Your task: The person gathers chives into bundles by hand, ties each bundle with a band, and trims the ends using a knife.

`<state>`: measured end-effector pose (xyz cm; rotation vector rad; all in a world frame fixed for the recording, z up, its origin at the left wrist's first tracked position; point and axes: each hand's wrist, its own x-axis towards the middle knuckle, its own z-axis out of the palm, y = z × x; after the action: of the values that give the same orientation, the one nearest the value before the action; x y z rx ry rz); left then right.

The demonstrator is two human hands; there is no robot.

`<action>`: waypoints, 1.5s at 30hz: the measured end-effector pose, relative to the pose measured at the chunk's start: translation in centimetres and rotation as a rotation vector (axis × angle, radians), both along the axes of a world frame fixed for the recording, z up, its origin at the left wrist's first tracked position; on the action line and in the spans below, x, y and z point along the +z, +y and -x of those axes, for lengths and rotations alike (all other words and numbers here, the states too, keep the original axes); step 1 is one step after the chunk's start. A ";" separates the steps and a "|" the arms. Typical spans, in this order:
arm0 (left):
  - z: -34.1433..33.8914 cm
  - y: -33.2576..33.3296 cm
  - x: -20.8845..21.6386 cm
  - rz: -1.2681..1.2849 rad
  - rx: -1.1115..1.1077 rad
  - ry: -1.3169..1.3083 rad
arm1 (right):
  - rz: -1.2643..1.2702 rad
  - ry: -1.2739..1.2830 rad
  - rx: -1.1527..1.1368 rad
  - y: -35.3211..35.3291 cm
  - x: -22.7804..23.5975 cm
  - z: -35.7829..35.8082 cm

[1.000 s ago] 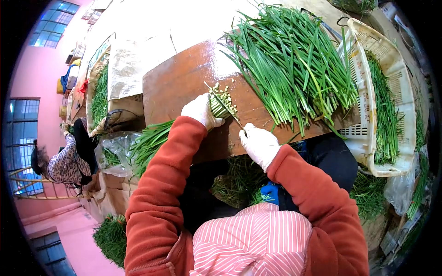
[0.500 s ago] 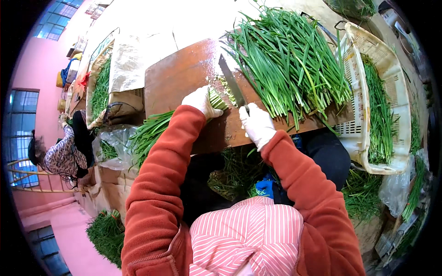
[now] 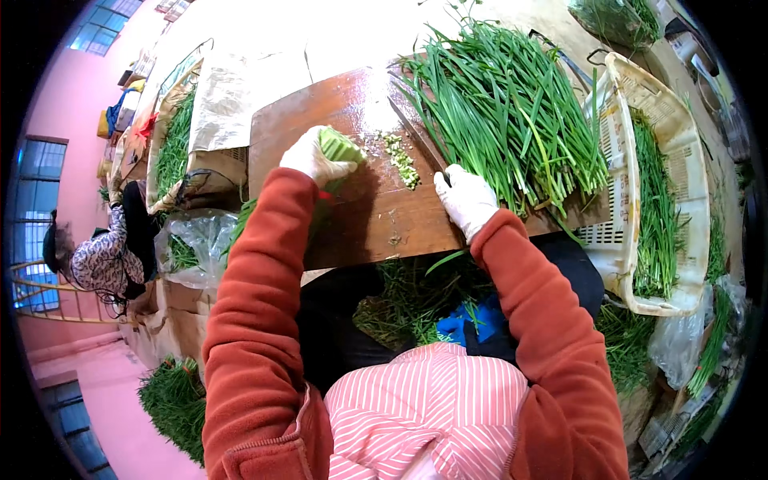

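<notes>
My gloved left hand [image 3: 310,158] is closed round a bunch of garlic chives [image 3: 341,146], its pale trimmed ends facing right and its leaves trailing behind my sleeve. A bit of red shows at the bunch just below the hand. With my gloved right hand [image 3: 467,198] I grip a knife [image 3: 417,134]; the handle is hidden in the fingers, and the blade points away, alongside the large pile of chives [image 3: 504,112]. Between bunch and blade, small cut stem ends [image 3: 401,161] lie on the brown wooden board [image 3: 292,112].
A cream plastic crate [image 3: 694,180] of chives stands at the right, another crate [image 3: 190,160] of greens at the left. Clear plastic bags [image 3: 210,238] hang beside the board. Loose greens [image 3: 412,296] lie below its near edge. Another person [image 3: 108,256] sits far left.
My left hand has moved left and slightly away with the bunch, lifting and turning its cut ends up. The knife has shifted right, off the cut stem ends, toward the pile.
</notes>
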<state>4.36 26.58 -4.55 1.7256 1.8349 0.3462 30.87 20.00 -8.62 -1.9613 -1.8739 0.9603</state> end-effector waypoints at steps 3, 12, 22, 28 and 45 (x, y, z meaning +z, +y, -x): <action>1.8 1.9 0.7 0.055 -0.027 -0.117 | -0.008 -0.107 0.066 2.0 0.8 0.8; 6.6 3.5 -0.2 0.012 0.151 0.065 | -0.258 -0.123 0.394 0.2 -0.7 0.8; 6.5 -2.9 1.0 -0.235 0.129 0.146 | -0.151 -0.111 1.055 -11.3 0.9 -1.0; 2.5 -4.8 2.5 -0.502 -0.030 0.530 | -0.136 0.054 0.606 -12.2 2.6 -2.9; 4.4 2.3 1.7 0.215 -0.029 0.115 | 0.325 0.647 -0.253 -9.6 2.4 -3.8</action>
<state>-0.05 28.84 -2.83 1.6506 1.8504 0.0362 34.65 10.38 -6.17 -1.6875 -1.1410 1.6424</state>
